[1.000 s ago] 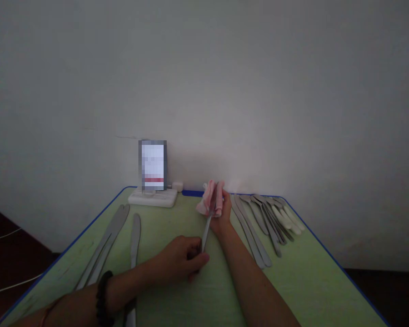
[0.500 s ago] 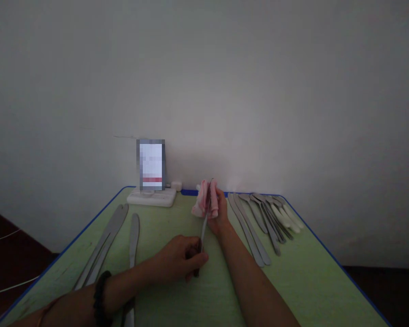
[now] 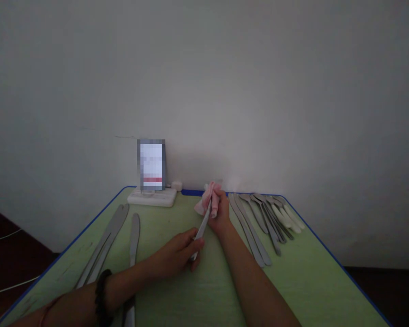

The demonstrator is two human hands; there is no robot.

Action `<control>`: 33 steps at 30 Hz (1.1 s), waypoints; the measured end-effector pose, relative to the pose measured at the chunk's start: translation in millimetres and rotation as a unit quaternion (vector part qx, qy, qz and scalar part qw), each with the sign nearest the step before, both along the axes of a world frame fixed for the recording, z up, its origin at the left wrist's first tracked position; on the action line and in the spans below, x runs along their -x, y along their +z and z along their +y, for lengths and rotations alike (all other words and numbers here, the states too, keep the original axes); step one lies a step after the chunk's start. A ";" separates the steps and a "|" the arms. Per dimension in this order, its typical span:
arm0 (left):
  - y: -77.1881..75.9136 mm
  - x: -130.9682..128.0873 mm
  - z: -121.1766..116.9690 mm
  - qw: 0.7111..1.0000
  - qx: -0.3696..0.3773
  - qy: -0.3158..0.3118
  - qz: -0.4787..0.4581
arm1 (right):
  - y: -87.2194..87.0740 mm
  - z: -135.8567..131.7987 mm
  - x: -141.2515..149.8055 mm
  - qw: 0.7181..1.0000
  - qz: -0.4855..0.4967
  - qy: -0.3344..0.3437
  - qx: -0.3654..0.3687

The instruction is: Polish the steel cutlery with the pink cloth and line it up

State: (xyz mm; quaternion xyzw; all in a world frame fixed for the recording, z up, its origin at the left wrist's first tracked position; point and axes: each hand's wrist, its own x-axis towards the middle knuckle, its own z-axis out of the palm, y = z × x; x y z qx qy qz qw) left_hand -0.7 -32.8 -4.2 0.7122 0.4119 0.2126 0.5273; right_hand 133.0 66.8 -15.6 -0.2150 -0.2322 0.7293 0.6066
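A table knife [image 3: 203, 223] slants up from my left hand [image 3: 182, 252], whose fingers are closed round its handle. Its far end runs into a pink and white cloth [image 3: 207, 202], which is folded about the blade and hides most of it. My right hand [image 3: 221, 211] grips this cloth from the right side, with the thumb on top. Beneath and beside my left forearm lies another table knife [image 3: 134, 236], partly covered by the arm. Two more knives [image 3: 112, 231] lie farther left, close together.
On the right of the green table [image 3: 293, 286] lie two knives [image 3: 250, 231], several spoons [image 3: 264, 218] and some white-handled cutlery [image 3: 282, 215]. A lit phone [image 3: 152, 165] stands on a white base [image 3: 152, 197] at the back left. The wall [image 3: 259, 91] rises directly behind.
The knife has turned so its flat face shows more, and my left hand has shifted slightly left. The cloth has closed over the blade under my right thumb.
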 end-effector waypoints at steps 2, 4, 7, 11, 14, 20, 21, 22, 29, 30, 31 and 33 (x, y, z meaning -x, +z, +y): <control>0.0 -0.8 0.2 1.000 0.004 0.003 -0.003 | -0.8 -0.6 1.0 1.000 0.006 0.017 0.018; 0.1 -1.0 -0.2 1.000 0.008 0.002 -0.008 | -1.5 -0.3 0.4 0.999 0.018 0.023 0.034; 1.1 1.0 -1.5 1.000 0.013 -0.020 -0.020 | -2.1 1.6 -2.9 0.998 0.039 0.010 0.043; 2.1 5.8 -3.2 0.997 0.023 -0.060 -0.045 | -1.6 3.5 -6.7 0.997 0.064 -0.017 0.045; 0.7 7.6 -3.9 0.995 0.020 -0.083 -0.049 | -0.3 2.8 -7.2 0.996 0.076 -0.028 0.043; 0.1 4.7 -4.0 0.997 -0.032 -0.066 -0.023 | 0.6 2.0 -6.5 0.996 0.072 -0.038 0.038; 0.4 4.2 -3.6 0.997 -0.032 -0.062 -0.020 | 0.5 2.1 -6.3 0.996 0.070 -0.039 0.036; 0.5 3.8 -3.2 0.998 -0.030 -0.057 -0.021 | 0.3 2.2 -6.1 0.996 0.068 -0.040 0.034; -3.3 4.9 -0.5 0.997 0.030 -0.039 -0.064 | 0.6 0.9 -7.1 0.997 0.057 -0.044 0.018; -3.7 5.1 -0.6 0.996 0.036 -0.043 -0.064 | 1.0 0.5 -7.2 0.998 0.053 -0.042 0.016; -3.9 5.0 -0.7 0.996 0.041 -0.045 -0.063 | 1.4 0.1 -7.1 0.998 0.047 -0.038 0.014; -4.4 4.2 -1.1 0.995 0.050 -0.046 -0.067 | 1.9 -0.8 -5.5 0.999 0.029 -0.022 0.015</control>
